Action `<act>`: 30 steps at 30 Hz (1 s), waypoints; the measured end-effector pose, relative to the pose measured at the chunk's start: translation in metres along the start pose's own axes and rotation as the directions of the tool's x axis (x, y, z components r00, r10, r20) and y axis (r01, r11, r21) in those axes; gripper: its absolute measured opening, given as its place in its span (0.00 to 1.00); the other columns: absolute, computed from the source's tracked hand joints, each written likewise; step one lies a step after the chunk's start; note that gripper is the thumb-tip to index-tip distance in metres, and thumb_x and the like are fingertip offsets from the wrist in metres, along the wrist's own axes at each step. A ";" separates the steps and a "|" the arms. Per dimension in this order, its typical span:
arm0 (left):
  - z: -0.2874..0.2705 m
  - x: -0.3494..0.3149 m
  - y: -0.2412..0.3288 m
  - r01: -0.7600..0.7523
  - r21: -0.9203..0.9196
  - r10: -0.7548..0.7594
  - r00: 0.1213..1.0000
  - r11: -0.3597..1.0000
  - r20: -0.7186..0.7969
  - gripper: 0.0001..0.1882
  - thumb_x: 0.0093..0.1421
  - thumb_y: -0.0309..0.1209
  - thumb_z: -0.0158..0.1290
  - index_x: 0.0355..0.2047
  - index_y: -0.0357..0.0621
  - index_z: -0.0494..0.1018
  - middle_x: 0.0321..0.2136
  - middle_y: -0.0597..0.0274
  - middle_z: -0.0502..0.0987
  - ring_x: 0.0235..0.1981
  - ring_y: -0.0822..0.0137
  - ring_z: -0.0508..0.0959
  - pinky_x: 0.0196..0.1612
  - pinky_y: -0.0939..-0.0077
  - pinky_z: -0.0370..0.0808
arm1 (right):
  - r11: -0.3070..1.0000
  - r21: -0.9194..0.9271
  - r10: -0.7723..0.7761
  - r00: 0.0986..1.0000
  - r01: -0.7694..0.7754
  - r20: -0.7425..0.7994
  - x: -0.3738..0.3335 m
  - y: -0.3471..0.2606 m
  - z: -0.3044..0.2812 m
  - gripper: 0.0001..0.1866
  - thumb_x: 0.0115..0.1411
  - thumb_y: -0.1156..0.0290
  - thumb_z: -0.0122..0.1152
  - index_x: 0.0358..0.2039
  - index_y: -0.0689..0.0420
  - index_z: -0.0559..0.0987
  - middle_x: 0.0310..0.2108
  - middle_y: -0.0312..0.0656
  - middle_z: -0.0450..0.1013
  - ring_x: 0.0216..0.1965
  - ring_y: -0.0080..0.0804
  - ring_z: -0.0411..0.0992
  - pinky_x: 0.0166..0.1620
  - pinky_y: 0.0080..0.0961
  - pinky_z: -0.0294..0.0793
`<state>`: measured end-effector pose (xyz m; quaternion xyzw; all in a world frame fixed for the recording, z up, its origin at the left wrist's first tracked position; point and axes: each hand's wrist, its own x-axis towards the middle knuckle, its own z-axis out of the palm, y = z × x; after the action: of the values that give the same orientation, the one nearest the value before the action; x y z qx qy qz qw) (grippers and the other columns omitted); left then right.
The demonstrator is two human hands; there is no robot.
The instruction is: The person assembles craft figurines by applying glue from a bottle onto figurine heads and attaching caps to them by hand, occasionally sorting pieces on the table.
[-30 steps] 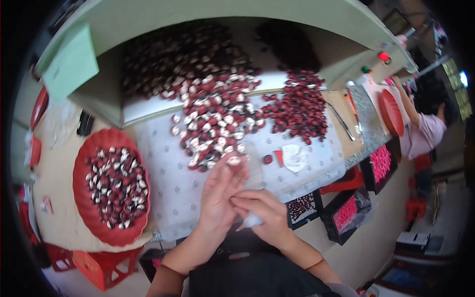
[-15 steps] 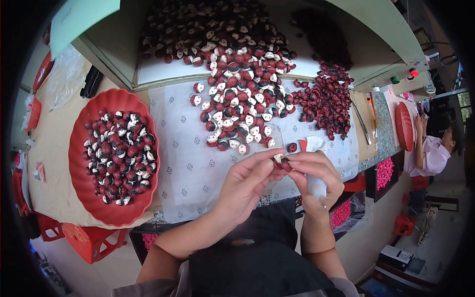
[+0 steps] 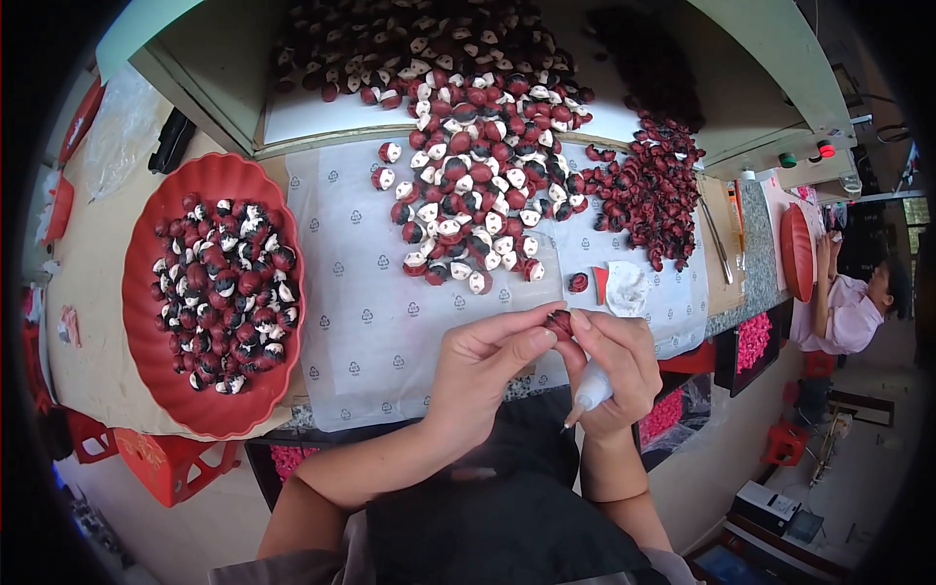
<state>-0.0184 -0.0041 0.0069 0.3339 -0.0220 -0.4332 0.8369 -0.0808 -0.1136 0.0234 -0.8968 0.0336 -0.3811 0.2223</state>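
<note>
My left hand (image 3: 480,369) and my right hand (image 3: 626,375) meet in front of my body, their fingertips pinching a small dark red and black ball-like piece (image 3: 559,323). A white squeeze bottle (image 3: 594,386) with a thin nozzle is also tucked in my right hand, nozzle toward me. Just beyond the fingers, a lone dark red cup-shaped piece (image 3: 578,282) lies beside a round white item (image 3: 627,289). Farther off spreads a pile of red, black and white ball pieces (image 3: 478,185), with a heap of dark red shell pieces (image 3: 648,190) to its right.
On the left sits a scalloped red tray (image 3: 141,322) of similar pieces. White printed paper (image 3: 361,322) covers the worktop before an open cabinet (image 3: 210,83). Tweezers (image 3: 717,239) lie at the right. A co-worker (image 3: 848,302) sits at far right; red stools (image 3: 166,463) stand below.
The held piece has turned, and its white part no longer shows. The bottle in my right hand has swung so its nozzle points down and left. My view has shifted slightly.
</note>
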 end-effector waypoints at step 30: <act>-0.011 0.010 0.013 -0.694 0.700 0.513 0.668 0.169 0.539 0.20 0.38 0.18 0.57 0.36 0.37 0.72 0.25 0.57 0.74 0.23 0.66 0.74 0.25 0.79 0.71 | 0.326 0.629 0.582 0.674 -0.706 0.455 -0.002 0.006 -0.017 0.04 0.44 0.83 0.59 0.24 0.63 0.76 0.24 0.40 0.71 0.26 0.21 0.68 0.31 0.15 0.66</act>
<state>0.0005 -0.0007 0.0032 0.6309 -0.4437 -0.0147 0.6363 -0.0936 -0.1247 0.0299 -0.6475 0.2054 -0.1695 0.7140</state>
